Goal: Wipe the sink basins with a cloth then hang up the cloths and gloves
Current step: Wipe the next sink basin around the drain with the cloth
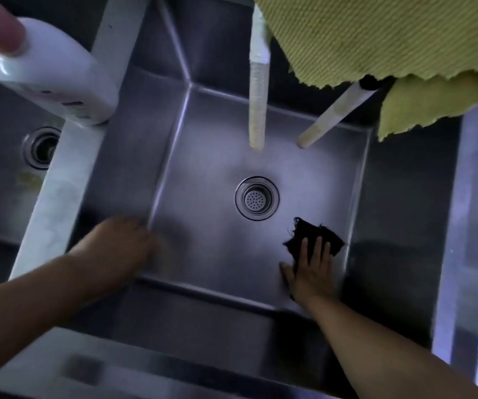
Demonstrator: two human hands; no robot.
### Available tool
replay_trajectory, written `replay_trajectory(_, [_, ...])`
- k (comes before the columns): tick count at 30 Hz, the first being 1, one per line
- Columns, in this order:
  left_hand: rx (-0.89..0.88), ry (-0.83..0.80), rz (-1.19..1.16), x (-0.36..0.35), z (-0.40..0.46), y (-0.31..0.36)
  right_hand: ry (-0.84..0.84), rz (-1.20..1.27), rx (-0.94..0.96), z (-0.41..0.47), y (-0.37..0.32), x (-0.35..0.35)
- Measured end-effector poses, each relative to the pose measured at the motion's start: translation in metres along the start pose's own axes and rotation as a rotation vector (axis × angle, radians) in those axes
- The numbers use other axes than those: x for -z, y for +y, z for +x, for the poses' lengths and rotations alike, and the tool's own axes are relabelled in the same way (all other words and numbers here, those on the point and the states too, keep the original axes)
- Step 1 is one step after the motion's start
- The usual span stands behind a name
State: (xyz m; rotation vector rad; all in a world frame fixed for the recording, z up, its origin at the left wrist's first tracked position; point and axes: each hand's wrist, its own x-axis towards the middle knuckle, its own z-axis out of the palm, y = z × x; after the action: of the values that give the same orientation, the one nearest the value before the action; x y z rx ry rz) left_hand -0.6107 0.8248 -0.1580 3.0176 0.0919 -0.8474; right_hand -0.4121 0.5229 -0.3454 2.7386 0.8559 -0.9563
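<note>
A dark, frayed cloth (pixel 314 234) lies on the floor of the steel right basin (pixel 211 234), near its right wall. My right hand (pixel 311 269) presses flat on the cloth with straight, spread fingers. My left hand (pixel 122 246) is inside the same basin at its lower left corner, blurred, its fingers against the basin floor and holding nothing that I can see. The round drain strainer (pixel 257 198) sits in the middle of the basin. A yellow-green cloth (pixel 376 38) hangs at the top right above the basin.
Two pale faucet hoses (pixel 258 105) (pixel 332 116) hang down over the back of the basin. A white bottle with a pink cap (pixel 50 73) stands on the divider (pixel 59 182) between the basins. The left basin has its own drain (pixel 40 147).
</note>
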Motion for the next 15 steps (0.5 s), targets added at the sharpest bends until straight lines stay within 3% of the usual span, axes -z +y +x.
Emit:
replay_trajectory(5, [-0.013,0.077,-0.171,-0.009,0.044,0.057,0.193,0.127,-0.145,0.037,0.002,0.027])
replay_trajectory(9, [0.034,0.07,-0.238,-0.02,0.064,0.062,0.289,0.062,-0.054,0.107,0.004,0.065])
replay_trajectory(15, [0.372,-0.093,-0.246,-0.043,0.074,0.031,0.311,-0.041,-0.056,0.213,-0.019,0.126])
